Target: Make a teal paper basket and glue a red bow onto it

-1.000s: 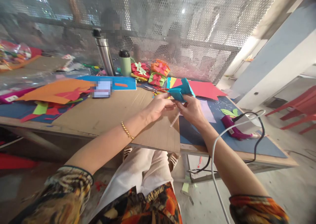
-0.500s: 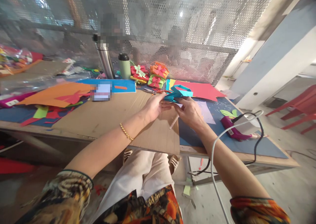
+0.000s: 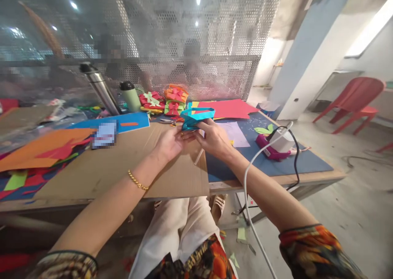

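A small turquoise folded-paper basket (image 3: 192,121), with a strip handle, is raised just above the cardboard sheet (image 3: 123,168). My left hand (image 3: 170,143) supports it from the left and below, fingers curled under it. From the right, my right hand (image 3: 216,140) grips the paper's lower side between thumb and fingers. Parts of the basket are hidden behind my fingers. A thin whitish stick (image 3: 199,157) lies on the cardboard below my hands. Scissors (image 3: 167,120) rest beyond my left hand.
Finished-looking paper baskets with bows (image 3: 175,100) stand at the back beside a green bottle (image 3: 130,96) and a steel flask (image 3: 101,88). Red paper (image 3: 230,108) lies behind my hands. A white cable (image 3: 248,197) hangs near my right forearm from a purple power strip (image 3: 273,148).
The camera view has swung to the right, so the scene sits further left. Both hands still hold the turquoise paper basket, which appears slightly turned.
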`<action>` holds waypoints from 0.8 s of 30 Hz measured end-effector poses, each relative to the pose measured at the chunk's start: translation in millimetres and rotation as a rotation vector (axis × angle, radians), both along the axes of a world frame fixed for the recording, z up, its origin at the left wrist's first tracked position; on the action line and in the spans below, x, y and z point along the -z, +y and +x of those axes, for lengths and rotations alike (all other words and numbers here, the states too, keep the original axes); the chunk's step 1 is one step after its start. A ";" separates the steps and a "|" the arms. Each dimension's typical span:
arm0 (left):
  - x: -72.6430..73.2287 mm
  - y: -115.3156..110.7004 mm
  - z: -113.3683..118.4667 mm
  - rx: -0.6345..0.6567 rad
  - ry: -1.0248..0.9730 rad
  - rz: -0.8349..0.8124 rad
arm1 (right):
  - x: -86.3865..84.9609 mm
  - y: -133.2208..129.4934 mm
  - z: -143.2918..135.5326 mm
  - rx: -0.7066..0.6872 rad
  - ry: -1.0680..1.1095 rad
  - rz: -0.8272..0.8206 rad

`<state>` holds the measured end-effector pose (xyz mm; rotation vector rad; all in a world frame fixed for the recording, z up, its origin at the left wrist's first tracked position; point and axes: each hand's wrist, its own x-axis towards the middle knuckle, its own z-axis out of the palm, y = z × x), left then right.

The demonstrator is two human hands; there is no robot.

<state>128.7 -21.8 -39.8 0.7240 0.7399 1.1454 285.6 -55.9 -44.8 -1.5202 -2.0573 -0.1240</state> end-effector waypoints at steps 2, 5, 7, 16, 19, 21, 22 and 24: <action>1.1 0.5 0.9 -0.015 0.003 -0.001 | -1.3 -1.7 0.0 -0.013 0.009 -0.015; 3.1 2.3 0.4 -0.014 0.011 -0.005 | -3.9 -4.8 -0.5 -0.003 -0.002 -0.063; 4.9 4.1 -1.0 -0.017 0.007 -0.013 | -6.0 -6.8 -1.4 0.007 -0.022 -0.098; 8.2 6.1 -3.5 -0.015 0.028 0.006 | -7.6 -7.8 -2.1 0.009 -0.079 -0.129; 7.5 6.4 -3.1 -0.012 0.032 0.003 | -7.8 -7.2 -2.0 0.015 -0.060 -0.102; 7.5 7.0 -2.9 -0.017 0.038 -0.007 | -8.7 -7.5 -2.1 0.008 -0.046 -0.091; 7.6 7.1 -2.8 -0.018 0.043 -0.010 | -9.2 -7.8 -2.2 0.002 -0.039 -0.089; 7.5 6.7 -2.5 -0.019 0.051 -0.014 | -9.7 -8.5 -2.0 -0.005 -0.032 -0.093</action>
